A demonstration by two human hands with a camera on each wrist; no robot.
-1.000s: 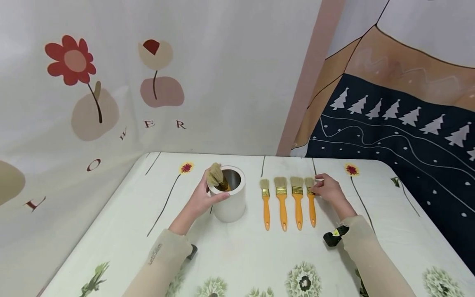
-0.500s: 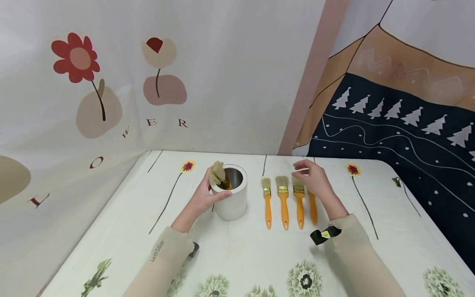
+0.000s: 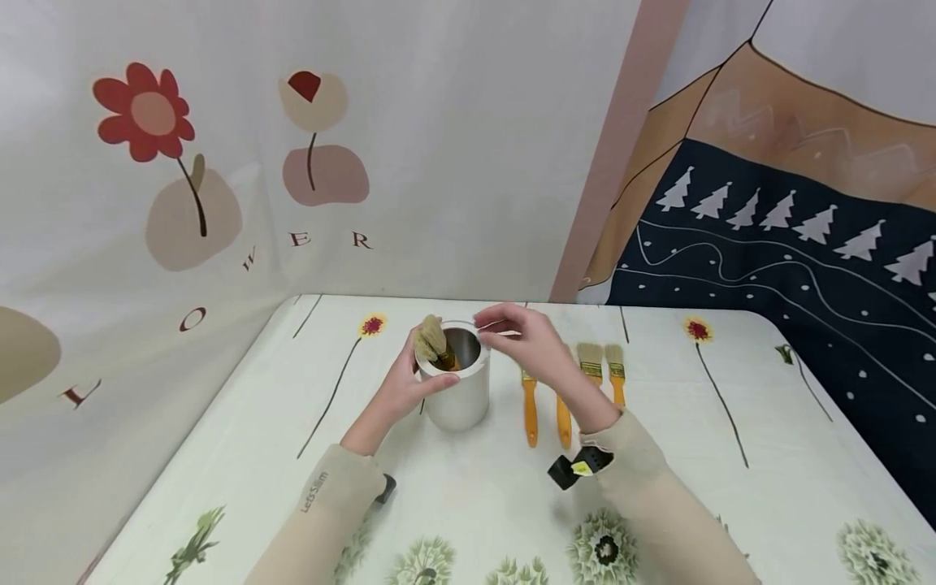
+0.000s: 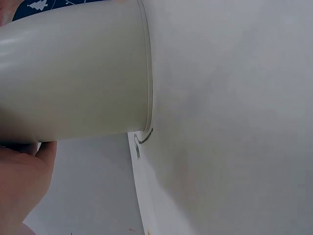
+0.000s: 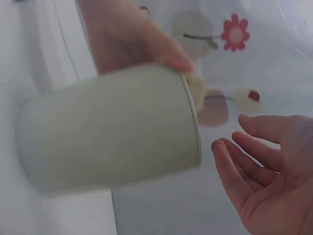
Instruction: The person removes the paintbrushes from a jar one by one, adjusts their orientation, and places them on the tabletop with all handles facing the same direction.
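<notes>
A white cylindrical canister [image 3: 461, 402] stands upright on the table. My left hand [image 3: 398, 390] grips its left side, thumb along the front near the rim. Paintbrush bristles [image 3: 431, 337] poke up out of the canister, leaning left, their handles hidden inside. Just over the right side of the rim hovers my right hand [image 3: 530, 341], fingers loosely bent and nothing between them. The right wrist view shows the same right hand [image 5: 274, 171] beside the mouth of the canister [image 5: 112, 129], thumb and fingers apart.
To the right lies a row of paintbrushes with orange handles, including a narrow one [image 3: 530, 410] and a wide one [image 3: 590, 357]; my right forearm covers parts of them. A flower-print cloth [image 3: 680, 487] covers the table, and a printed curtain [image 3: 453, 162] hangs behind it.
My right hand has moved left from the rightmost paintbrush, across the row, to the canister's rim, carrying nothing. My left hand has kept its hold on the canister.
</notes>
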